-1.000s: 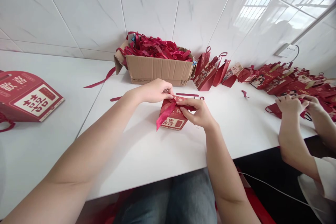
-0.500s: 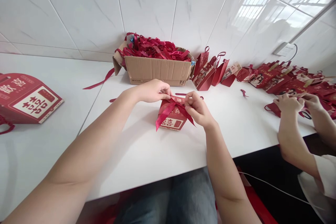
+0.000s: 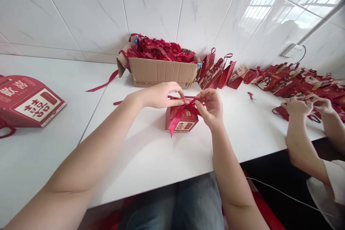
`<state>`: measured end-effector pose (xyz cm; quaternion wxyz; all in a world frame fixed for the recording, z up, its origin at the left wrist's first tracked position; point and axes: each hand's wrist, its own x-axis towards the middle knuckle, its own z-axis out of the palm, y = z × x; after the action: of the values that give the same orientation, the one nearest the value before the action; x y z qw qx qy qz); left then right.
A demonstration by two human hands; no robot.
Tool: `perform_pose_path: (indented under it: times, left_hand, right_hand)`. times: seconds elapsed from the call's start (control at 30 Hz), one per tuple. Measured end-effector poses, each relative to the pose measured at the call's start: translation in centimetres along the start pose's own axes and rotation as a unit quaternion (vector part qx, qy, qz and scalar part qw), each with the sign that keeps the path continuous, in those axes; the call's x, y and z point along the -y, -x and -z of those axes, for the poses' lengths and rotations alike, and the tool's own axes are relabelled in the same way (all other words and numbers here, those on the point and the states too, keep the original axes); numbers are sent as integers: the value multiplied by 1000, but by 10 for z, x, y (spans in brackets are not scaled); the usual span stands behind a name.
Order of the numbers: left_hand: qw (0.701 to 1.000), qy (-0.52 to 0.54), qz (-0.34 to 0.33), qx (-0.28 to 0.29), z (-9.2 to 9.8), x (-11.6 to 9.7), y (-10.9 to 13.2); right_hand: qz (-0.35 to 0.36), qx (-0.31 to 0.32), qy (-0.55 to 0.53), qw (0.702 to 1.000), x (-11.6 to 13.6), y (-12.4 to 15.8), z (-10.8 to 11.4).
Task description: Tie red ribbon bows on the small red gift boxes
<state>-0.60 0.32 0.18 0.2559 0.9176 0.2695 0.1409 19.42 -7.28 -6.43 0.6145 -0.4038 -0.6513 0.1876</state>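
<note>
A small red gift box (image 3: 170,118) with a cream label stands on the white table in front of me. Dark red satin ribbon (image 3: 176,119) crosses its top in a bow, one tail hanging down the front. At the box's upper left, my left hand (image 3: 164,95) pinches the ribbon near the knot, fingers closed. On the other side, my right hand (image 3: 211,106) holds a loop of the ribbon between thumb and forefinger. Part of the knot is hidden behind my fingers.
Behind the box is a cardboard carton (image 3: 163,70) heaped with red ribbons (image 3: 164,50). A larger red box (image 3: 24,97) lies at left. Several finished-looking red boxes (image 3: 211,75) line the wall. At right, a co-worker's hands (image 3: 299,106) handle another box.
The box has turned and shifted slightly right. My right hand has moved up and right, drawing on the ribbon; the right-hand tail no longer hangs over the front.
</note>
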Motion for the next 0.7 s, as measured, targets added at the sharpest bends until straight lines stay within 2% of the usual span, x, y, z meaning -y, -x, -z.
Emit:
perform_pose_path:
  times: [0.13, 0.37, 0.5, 0.6, 0.7]
  left_hand:
    - [999, -13, -7, -35, -15, -13, -6]
    - [995, -59, -28, -72, -29, -13, -13]
    - [991, -100, -21, -83, -25, -9, -13]
    - [988, -128, 0, -88, -21, -3, -13]
    - [985, -139, 11, -101, -20, 2, -15]
  right_hand:
    - [-17, -10, -2, 1000, -1, -1, 0]
    - [-6, 9, -9, 1000, -2, 0, -2]
    - [-18, -31, 75, 997, -5, -3, -2]
    - [-62, 1, 148, 987, -8, -5, -2]
    - [-59, 31, 192, 979, -12, -4, -3]
